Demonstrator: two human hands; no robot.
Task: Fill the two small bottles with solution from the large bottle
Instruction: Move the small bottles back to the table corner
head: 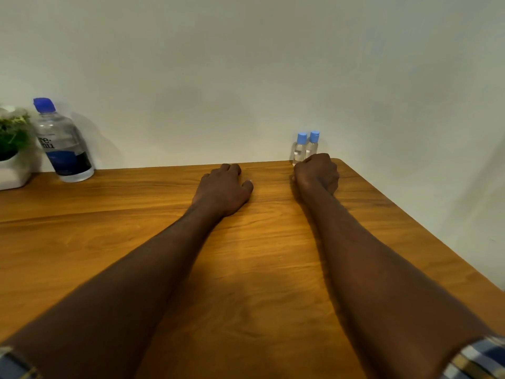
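The large clear bottle, with a blue cap and a dark blue label, stands at the far left of the wooden table, against the wall. Two small clear bottles with light blue caps stand side by side at the table's far right corner: the left small bottle and the right small bottle. All caps are on. My right hand rests on the table as a fist just in front of the small bottles, hiding their bases, with nothing in it. My left hand lies on the table near the middle, fingers loosely bent.
A green plant in a white pot stands left of the large bottle. A pale wall runs along the table's far edge. The table's right edge slants down from the far corner.
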